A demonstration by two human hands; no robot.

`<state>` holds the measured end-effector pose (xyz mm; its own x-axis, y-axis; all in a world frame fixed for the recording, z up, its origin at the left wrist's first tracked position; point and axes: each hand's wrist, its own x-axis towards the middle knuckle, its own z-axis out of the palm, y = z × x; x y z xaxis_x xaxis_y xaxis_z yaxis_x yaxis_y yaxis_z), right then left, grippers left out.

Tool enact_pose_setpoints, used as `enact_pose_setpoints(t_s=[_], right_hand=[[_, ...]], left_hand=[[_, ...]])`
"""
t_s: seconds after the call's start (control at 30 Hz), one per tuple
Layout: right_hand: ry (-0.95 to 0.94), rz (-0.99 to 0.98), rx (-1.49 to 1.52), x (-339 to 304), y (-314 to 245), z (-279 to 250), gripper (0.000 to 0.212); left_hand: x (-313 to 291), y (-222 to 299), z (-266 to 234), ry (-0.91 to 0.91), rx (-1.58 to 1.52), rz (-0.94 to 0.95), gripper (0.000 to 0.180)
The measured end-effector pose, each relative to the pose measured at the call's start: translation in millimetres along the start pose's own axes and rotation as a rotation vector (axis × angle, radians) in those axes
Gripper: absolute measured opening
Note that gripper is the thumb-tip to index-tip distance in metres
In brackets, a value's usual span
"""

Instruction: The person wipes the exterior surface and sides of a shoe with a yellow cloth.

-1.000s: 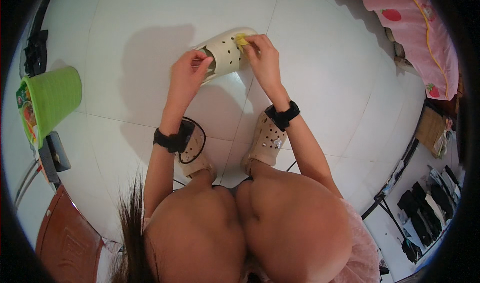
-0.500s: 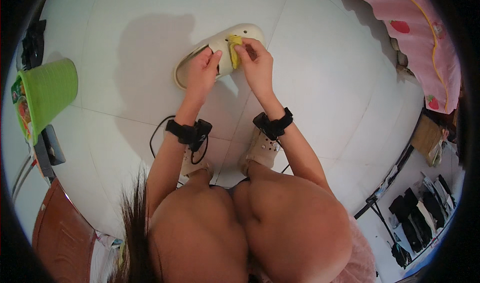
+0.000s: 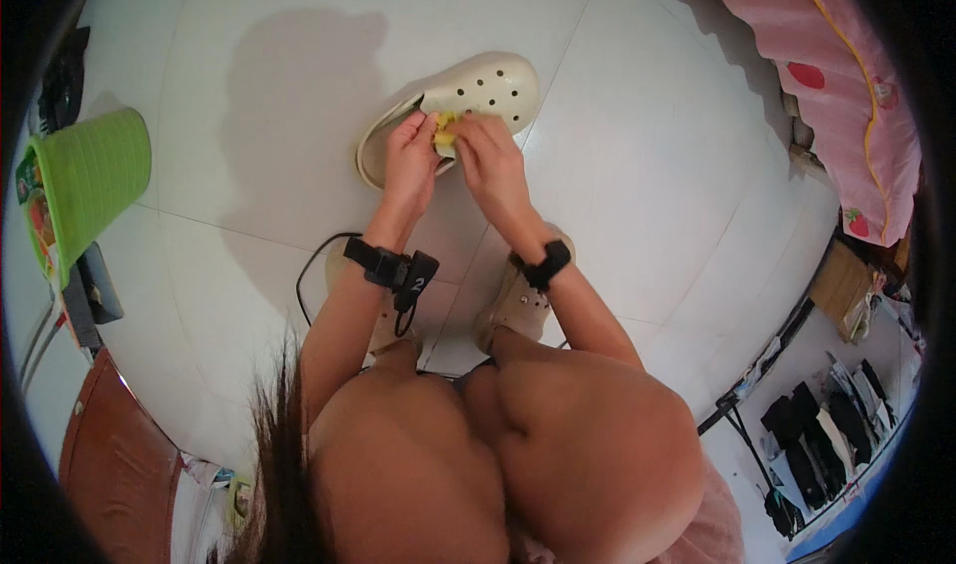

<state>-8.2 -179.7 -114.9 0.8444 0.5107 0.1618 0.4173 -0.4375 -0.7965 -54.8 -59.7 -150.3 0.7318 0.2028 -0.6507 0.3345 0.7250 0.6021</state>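
A cream clog (image 3: pixel 488 84) with round vent holes is ahead of my feet, toe pointing up and to the right. I cannot tell whether it rests on the floor or is slightly raised. Over its near side my two hands meet at a small yellow piece (image 3: pixel 444 131), partly covered by fingers, so its kind is unclear. My left hand (image 3: pixel 409 161) is closed beside the clog's foot opening, fingertips at the yellow piece's left edge. From the right, my right hand (image 3: pixel 492 161) bends over the piece with its fingers pressed together on it. Black straps circle both wrists.
My feet wear matching cream clogs (image 3: pixel 518 300) with small charms. A black cable (image 3: pixel 301 283) loops by my left forearm. Left stands a green bin (image 3: pixel 100 181), with a brown wooden panel (image 3: pixel 119 464) below. Pink cloth (image 3: pixel 836 86) hangs at upper right; dark items (image 3: pixel 817 440) lie lower right.
The yellow piece has moved from the clog's upper toward its foot opening, uncovering the vent holes. My right hand has come down and left, closer to my left hand. The clog has shifted slightly.
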Motion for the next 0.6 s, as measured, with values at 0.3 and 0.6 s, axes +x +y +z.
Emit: enact_pose_setpoints(t_s=[0.3, 0.6], right_hand=[[-0.076, -0.083, -0.071, -2.7, 6.0, -9.4, 0.018], [0.069, 0.083, 0.016, 25.5, 6.7, -11.5, 0.016]], left_hand=[[-5.6, -10.3, -2.9, -0.026, -0.131, 0.076, 0.017], [-7.1, -1.7, 9.6, -0.090, -0.168, 0.110, 0.025]])
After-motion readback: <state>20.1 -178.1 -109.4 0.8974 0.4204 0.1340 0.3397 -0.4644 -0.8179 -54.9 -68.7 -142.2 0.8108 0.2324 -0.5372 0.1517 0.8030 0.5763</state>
